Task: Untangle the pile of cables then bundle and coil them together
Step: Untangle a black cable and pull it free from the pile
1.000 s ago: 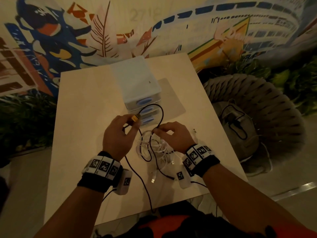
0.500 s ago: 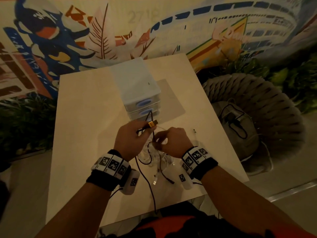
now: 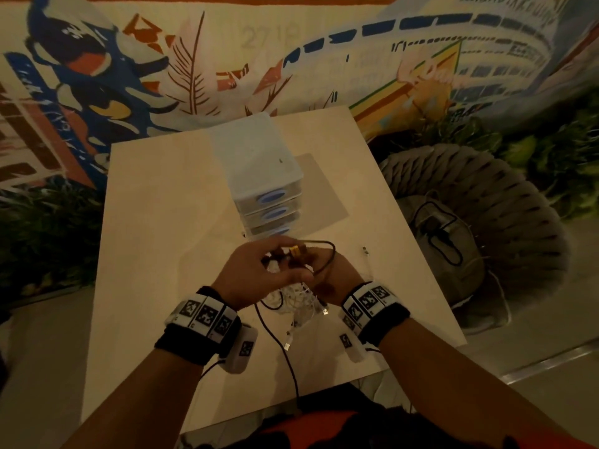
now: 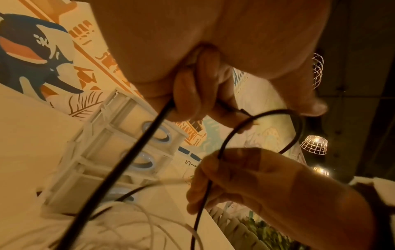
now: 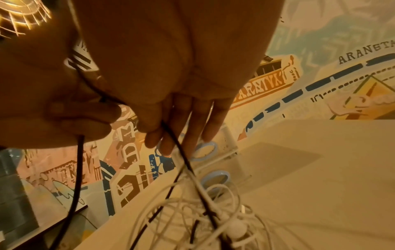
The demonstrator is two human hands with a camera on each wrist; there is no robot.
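Observation:
A black cable (image 3: 330, 258) with an orange plug (image 3: 296, 252) arcs in a small loop over a tangle of white cables (image 3: 296, 299) on the table (image 3: 155, 222). My left hand (image 3: 278, 259) grips the black cable just behind the plug; in the left wrist view its fingers (image 4: 192, 94) curl round the cable (image 4: 119, 162). My right hand (image 3: 338, 270), partly hidden behind the left, pinches the same cable lower on the loop (image 4: 215, 162). In the right wrist view its fingertips (image 5: 158, 137) hold the black cable (image 5: 179, 150) above the white tangle (image 5: 203, 218).
A white three-drawer unit (image 3: 259, 176) stands just beyond my hands on a grey mat (image 3: 324, 196). A small loose connector (image 3: 365, 251) lies to the right. Two USB plugs (image 3: 325, 311) dangle from the pile. A woven chair (image 3: 486, 222) stands right of the table.
My left hand has carried the orange plug rightward until it meets my right hand. The big black loop has shrunk to a small arc. Both hands have lifted slightly off the pile.

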